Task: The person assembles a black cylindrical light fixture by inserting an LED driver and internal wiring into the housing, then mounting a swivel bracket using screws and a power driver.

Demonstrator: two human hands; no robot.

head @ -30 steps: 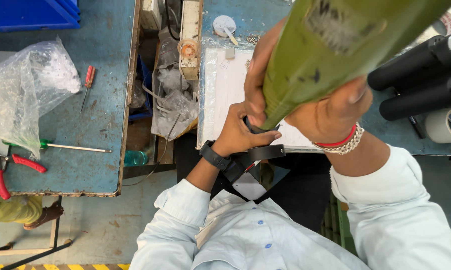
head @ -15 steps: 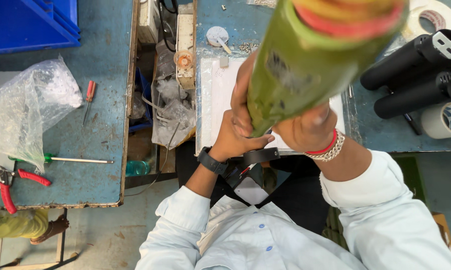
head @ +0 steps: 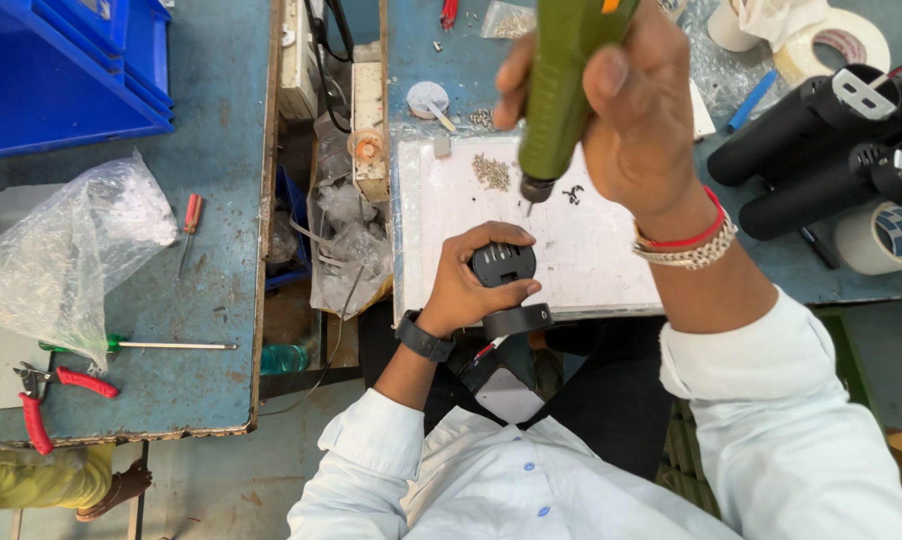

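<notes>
Your right hand (head: pixel 643 110) clamps a green electric screwdriver (head: pixel 561 80), raised above the black part (head: pixel 504 265) your left hand (head: pixel 471 285) clasps; fastening looks unfinished, loose screws (head: pixel 491 172) remain.

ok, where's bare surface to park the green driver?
Best patch: the white board, lower right, between the left hand holding the black part and the right hand with the green driver. Also the blue table between the red screwdriver and the green-handled one. Crowded: black cylinders and tape rolls on the right.
</notes>
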